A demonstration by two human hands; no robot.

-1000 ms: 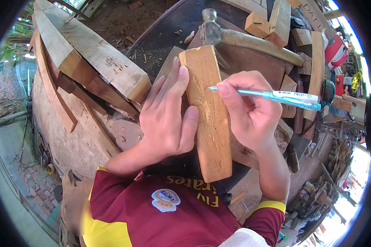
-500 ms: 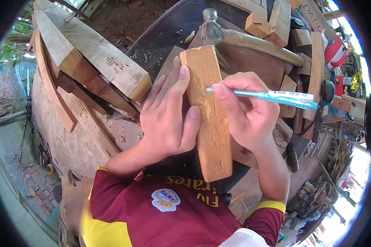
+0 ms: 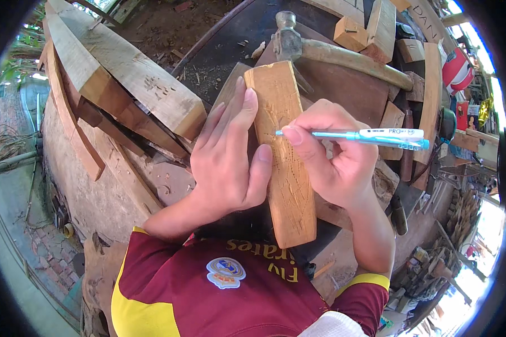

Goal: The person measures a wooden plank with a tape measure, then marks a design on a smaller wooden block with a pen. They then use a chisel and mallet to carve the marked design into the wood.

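Observation:
A long orange-brown wooden block with carved lines and rows of dots lies in front of me, its lower end near my shirt. My left hand rests open along the block's left edge, fingers stretched out and thumb on its side. In my right hand, thumb and fingers pinch a light blue and white pen. Its tip touches or nearly touches the block's upper middle, and its back end points right.
Beyond the block, a hammer lies with its head to the left. Thick pale beams stand at the left. Wood offcuts are piled at the back right, and a dark-handled tool sits right of my right forearm.
My right hand has shifted slightly, moving the pen tip a little left and down on the block. The pen now lies flatter. My left hand and the block look unmoved.

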